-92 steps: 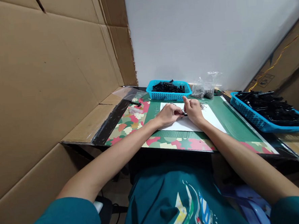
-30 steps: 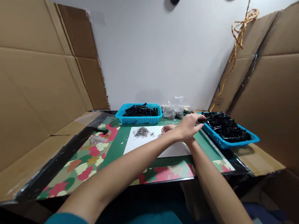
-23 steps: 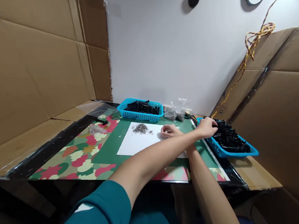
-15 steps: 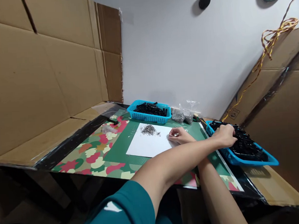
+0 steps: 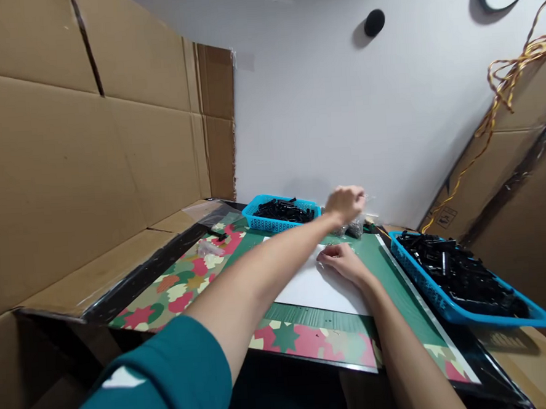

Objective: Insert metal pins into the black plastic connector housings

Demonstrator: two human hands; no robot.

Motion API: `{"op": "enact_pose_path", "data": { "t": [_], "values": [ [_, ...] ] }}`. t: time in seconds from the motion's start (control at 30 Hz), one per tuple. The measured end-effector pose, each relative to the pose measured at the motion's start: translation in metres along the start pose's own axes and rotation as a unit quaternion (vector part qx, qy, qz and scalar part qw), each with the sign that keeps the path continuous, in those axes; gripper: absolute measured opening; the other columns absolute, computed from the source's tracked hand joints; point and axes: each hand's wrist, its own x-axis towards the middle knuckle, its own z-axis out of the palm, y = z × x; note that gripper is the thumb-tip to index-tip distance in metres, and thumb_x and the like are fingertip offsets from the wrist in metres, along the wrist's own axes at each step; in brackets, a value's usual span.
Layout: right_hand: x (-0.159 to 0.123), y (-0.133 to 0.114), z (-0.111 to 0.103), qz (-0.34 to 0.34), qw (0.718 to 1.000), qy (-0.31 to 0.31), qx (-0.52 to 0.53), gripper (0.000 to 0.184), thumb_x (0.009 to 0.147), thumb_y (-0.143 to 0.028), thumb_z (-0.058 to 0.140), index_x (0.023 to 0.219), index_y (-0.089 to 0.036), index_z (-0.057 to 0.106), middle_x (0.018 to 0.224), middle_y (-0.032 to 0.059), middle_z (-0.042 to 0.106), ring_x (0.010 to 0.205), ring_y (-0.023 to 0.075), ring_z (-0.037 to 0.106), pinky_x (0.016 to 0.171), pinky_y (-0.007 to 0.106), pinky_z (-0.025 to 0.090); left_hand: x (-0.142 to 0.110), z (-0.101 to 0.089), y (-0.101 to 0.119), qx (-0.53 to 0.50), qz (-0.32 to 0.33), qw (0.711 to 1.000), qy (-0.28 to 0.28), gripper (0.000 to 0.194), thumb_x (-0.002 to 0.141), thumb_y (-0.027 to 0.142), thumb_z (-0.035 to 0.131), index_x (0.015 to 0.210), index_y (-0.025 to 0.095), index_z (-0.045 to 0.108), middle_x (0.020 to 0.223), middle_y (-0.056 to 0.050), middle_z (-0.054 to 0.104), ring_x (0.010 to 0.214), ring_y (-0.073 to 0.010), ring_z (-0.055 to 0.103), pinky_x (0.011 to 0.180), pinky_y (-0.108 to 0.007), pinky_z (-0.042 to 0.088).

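Observation:
My left hand [image 5: 347, 203] is raised in front of the wall, above the plastic bags of small grey bits [image 5: 355, 227]. Its fingers are curled closed, and whatever may be inside is hidden. My right hand [image 5: 343, 260] rests at the right side of the white paper [image 5: 322, 288], fingertips pinched together; I cannot make out what is between them. The left forearm covers the part of the paper where the pile of tiny metal pieces lay. On the right stands a blue basket [image 5: 438, 299] heaped with black plastic parts [image 5: 462, 273].
A second blue basket [image 5: 278, 226] of black parts stands at the back, near the wall. A small clear bag [image 5: 210, 248] and a black piece [image 5: 218, 234] lie on the patterned mat [image 5: 167, 285]. Cardboard walls [image 5: 59, 180] enclose the left; a yellow cord [image 5: 502, 92] hangs at right.
My left hand has come out of the right basket and swung left and up toward the back. The right hand stays pinched by the paper. The view has shifted slightly.

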Motion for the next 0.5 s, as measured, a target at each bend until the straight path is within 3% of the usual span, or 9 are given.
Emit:
{"op": "enact_pose_path", "data": {
  "t": [0.1, 0.17, 0.23, 0.33, 0.5],
  "values": [
    [-0.004, -0.006, 0.000, 0.033, 0.999, -0.014, 0.030, 0.033, 0.079, -0.042, 0.067, 0.081, -0.012, 0.080, 0.076, 0.0055, 0.071, 0.067, 0.0155, 0.055, 0.061, 0.027, 0.038, 0.000, -0.034, -0.064, 0.129, -0.101, 0.986, -0.029, 0.028, 0.098, 0.026, 0.052, 0.103, 0.017, 0.078, 0.104, -0.013, 0.078, 0.097, -0.0262, 0.072, 0.086, -0.036, 0.054],
    [-0.005, -0.010, -0.002, 0.050, 0.998, -0.026, 0.026, 0.028, 0.074, -0.039, 0.071, 0.077, -0.012, 0.080, 0.074, 0.0044, 0.070, 0.067, 0.0143, 0.053, 0.061, 0.026, 0.037, -0.010, -0.052, -0.101, 0.217, -0.156, 0.957, -0.109, 0.032, 0.098, 0.037, 0.055, 0.111, 0.016, 0.077, 0.114, -0.017, 0.077, 0.106, -0.0308, 0.072, 0.092, -0.039, 0.053],
    [-0.005, -0.014, -0.004, 0.070, 0.997, -0.030, 0.017, 0.025, 0.070, -0.036, 0.073, 0.074, -0.013, 0.079, 0.073, 0.0040, 0.069, 0.067, 0.0140, 0.053, 0.060, 0.026, 0.036, -0.023, -0.063, -0.128, 0.267, -0.160, 0.931, -0.191, 0.036, 0.095, 0.039, 0.062, 0.118, 0.015, 0.075, 0.123, -0.020, 0.074, 0.118, -0.0344, 0.069, 0.099, -0.040, 0.051],
    [-0.006, -0.018, -0.007, 0.095, 0.995, -0.027, 0.021, 0.023, 0.068, -0.035, 0.074, 0.071, -0.013, 0.077, 0.069, 0.0028, 0.066, 0.064, 0.0130, 0.050, 0.057, 0.026, 0.033, -0.035, -0.069, -0.150, 0.276, -0.160, 0.916, -0.244, 0.033, 0.095, 0.037, 0.066, 0.118, 0.015, 0.075, 0.125, -0.020, 0.073, 0.121, -0.0348, 0.068, 0.104, -0.040, 0.049],
    [-0.009, -0.020, -0.010, 0.118, 0.992, -0.027, 0.035, 0.021, 0.068, -0.035, 0.075, 0.068, -0.014, 0.074, 0.060, -0.0002, 0.058, 0.056, 0.0106, 0.042, 0.053, 0.026, 0.028, -0.031, -0.056, -0.156, 0.268, -0.172, 0.908, -0.273, 0.033, 0.096, 0.039, 0.069, 0.122, 0.018, 0.072, 0.126, -0.018, 0.074, 0.121, -0.0344, 0.069, 0.101, -0.039, 0.052]
  ]
}}
